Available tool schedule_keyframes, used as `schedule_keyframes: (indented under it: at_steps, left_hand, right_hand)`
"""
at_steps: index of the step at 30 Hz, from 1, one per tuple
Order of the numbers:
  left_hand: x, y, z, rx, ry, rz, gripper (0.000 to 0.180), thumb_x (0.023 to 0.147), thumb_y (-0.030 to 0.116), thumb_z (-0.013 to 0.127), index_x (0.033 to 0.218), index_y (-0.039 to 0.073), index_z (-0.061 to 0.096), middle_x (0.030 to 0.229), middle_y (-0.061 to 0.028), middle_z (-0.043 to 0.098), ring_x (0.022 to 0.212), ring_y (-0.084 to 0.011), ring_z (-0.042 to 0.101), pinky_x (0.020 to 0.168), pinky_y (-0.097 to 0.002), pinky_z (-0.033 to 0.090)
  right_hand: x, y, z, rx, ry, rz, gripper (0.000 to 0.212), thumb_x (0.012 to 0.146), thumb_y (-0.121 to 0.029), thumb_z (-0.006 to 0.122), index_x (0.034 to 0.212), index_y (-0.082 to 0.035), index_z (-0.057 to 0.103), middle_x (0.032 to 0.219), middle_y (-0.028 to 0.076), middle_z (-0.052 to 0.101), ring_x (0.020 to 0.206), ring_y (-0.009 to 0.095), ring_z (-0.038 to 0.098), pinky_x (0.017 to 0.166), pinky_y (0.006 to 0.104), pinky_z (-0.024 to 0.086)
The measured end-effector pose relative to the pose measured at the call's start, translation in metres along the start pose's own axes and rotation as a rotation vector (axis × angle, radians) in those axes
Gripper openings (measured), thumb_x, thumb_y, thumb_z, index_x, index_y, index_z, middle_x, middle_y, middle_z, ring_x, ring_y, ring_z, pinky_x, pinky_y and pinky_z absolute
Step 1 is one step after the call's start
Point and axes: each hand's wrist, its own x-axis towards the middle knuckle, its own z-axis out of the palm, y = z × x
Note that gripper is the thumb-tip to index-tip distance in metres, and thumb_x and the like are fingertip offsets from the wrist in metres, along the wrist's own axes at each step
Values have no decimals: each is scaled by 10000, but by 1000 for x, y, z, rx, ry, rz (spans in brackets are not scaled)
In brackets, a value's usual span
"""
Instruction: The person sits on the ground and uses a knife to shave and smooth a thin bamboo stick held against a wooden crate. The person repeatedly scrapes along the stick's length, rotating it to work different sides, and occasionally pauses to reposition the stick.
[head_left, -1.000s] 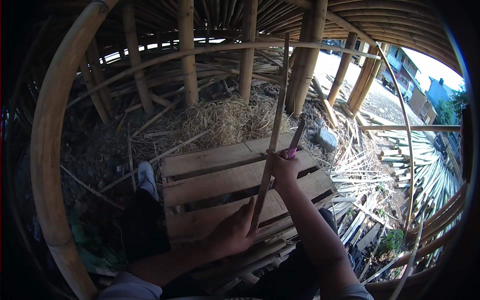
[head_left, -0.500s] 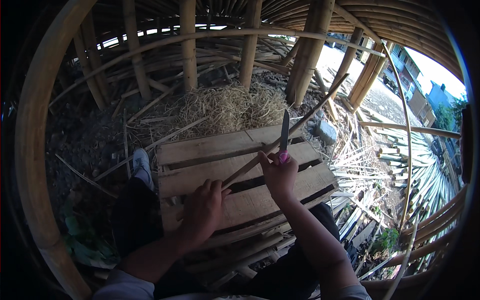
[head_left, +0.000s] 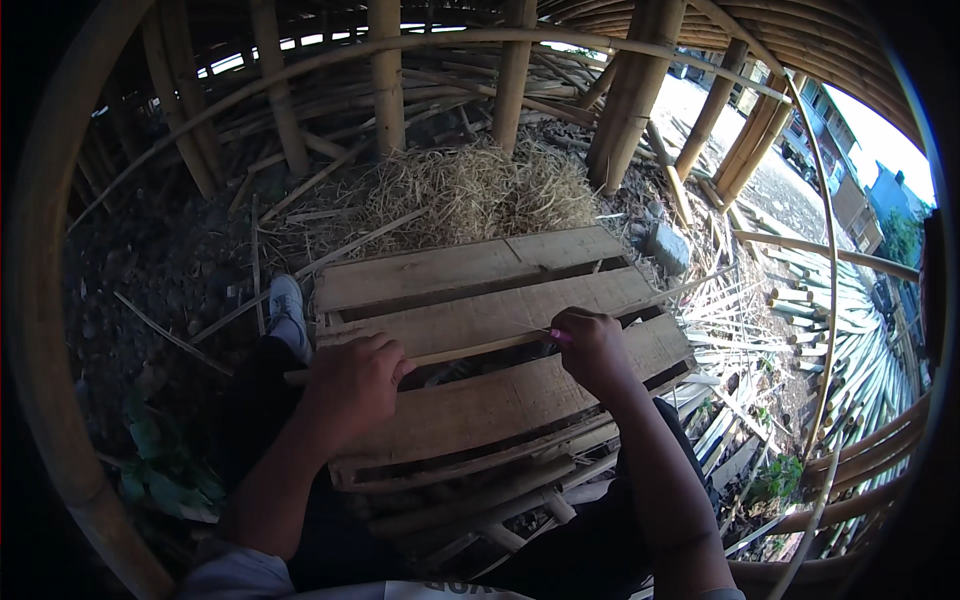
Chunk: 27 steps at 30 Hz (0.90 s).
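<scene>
My left hand (head_left: pixel 352 388) is closed around a long bamboo strip (head_left: pixel 470 350) near its left end. The strip runs across a slatted wooden bench top (head_left: pixel 490 412), rising toward the right. My right hand (head_left: pixel 592 350) is shut on a knife (head_left: pixel 558 335), whose pink handle shows in part between the fingers. The blade points left along the strip and looks thin, almost edge-on. Beyond my right hand the strip reappears; whether those fingers also press on it is hidden.
Dry shavings (head_left: pixel 490 190) lie heaped behind the bench. A grey stone block (head_left: pixel 668 248) sits off its far right corner. Bamboo posts (head_left: pixel 640 90) stand behind, and many cut poles (head_left: pixel 840 330) lie at the right. My shoe (head_left: pixel 287 305) rests left of the bench.
My left hand has moved left, and my right hand a little right and lower. The strip is tilted flatter, and the knife has swung from pointing away to pointing left.
</scene>
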Motion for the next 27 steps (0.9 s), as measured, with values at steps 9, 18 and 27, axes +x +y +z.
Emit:
schedule_keyframes:
  at_steps: [9,18,27]
  left_hand:
    - [8,36,15,-3,-197,-134,354,1020,339,564,963,4,665,902,-187,698,858,-389,707,785,-499,551]
    - [4,38,29,-131,-187,-153,354,1037,323,548,925,11,671,867,-199,687,856,-402,693,801,-517,544]
    - [-1,25,53,-300,-11,21,192,919,137,702,1049,-5,705,955,-128,630,933,-321,650,830,-454,536]
  right_hand:
    - [14,-16,27,128,-59,-203,113,788,39,673,877,-4,618,832,160,649,782,423,645,658,477,504]
    - [17,25,2,160,117,259,142,985,-138,628,964,3,627,818,271,637,769,486,625,666,530,486]
    - [19,67,1,70,104,490,141,937,-156,670,944,-19,701,860,222,733,817,403,724,725,460,562]
